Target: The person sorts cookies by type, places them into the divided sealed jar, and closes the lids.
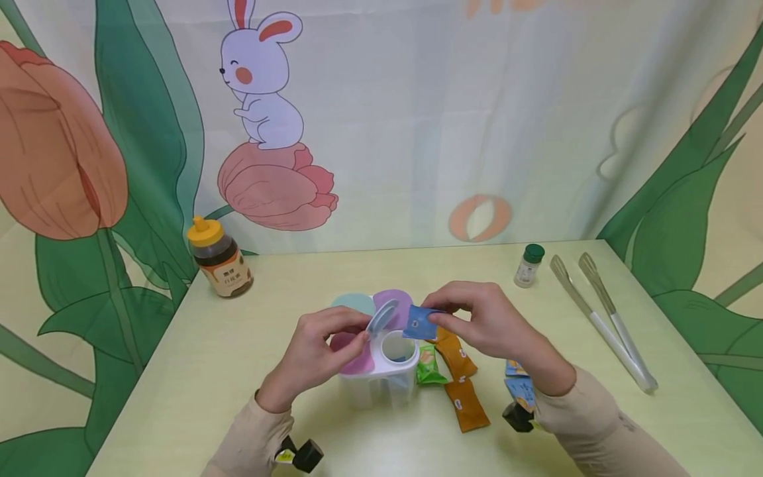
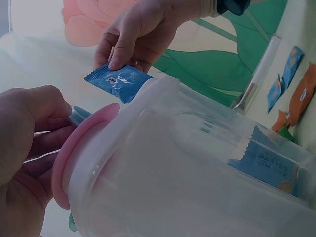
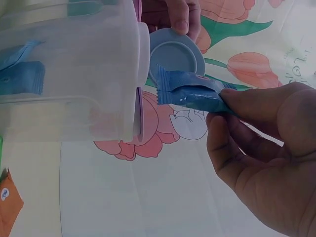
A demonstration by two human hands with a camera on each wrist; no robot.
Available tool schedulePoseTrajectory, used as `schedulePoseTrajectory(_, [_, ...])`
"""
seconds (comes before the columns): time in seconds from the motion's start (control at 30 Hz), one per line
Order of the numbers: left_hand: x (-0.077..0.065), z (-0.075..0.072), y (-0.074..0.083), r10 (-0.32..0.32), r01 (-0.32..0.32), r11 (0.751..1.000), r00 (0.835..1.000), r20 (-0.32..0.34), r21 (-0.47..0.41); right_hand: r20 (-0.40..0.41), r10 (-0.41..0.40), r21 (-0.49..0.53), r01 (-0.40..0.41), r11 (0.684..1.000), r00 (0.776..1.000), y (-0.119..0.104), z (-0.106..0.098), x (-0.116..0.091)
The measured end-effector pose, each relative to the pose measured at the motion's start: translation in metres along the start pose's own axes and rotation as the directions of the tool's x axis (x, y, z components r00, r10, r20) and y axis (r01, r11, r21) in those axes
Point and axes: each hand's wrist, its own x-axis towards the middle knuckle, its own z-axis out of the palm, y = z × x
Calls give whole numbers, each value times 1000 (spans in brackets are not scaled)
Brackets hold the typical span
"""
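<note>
Your counter [image 1: 179, 397] carries everything, and the biggest thing near your hands is the clear lidded container [image 1: 363, 394]. It looks light, so pulling sideways on its lid could drag or tip it. Its near right compartment stands open, with blue packets [image 2: 269, 160] showing through the wall, low inside; the teal, purple and pink lids cover the other three, and you can't tell what those hold.

At the far left, the honey bottle [image 1: 229, 271] is capped and has dark contents; at the far right, the small jar [image 1: 527, 266] wears its green cap.

Your left hand [image 1: 322, 344] has its fingers nearly together, pinching the raised blue lid [image 1: 382, 318] by its edge. If that pinch slips, the lid might drop across the opening and block it.

Your right hand [image 1: 485, 318] has thumb and fingers closed on one end of the blue packet [image 1: 420, 322], held over the far right of the opening. Released there, it could catch the rim and fall outside, because it sits off-centre and broadside. It would likely land among the orange packets [image 1: 467, 405] and the green packet [image 1: 428, 368] just right of the container.
</note>
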Motion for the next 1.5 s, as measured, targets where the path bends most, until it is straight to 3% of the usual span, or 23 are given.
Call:
schedulePoseTrajectory(0.77, [1,0,1,8,-8,1000,1000,2,-13,34,11,67,-13,998,999,-8,9,8])
schedulePoseTrajectory(1.5, [0,0,0,1,0,1000,1000,11,-27,27,-34,76,32,997,999,-10,20,11])
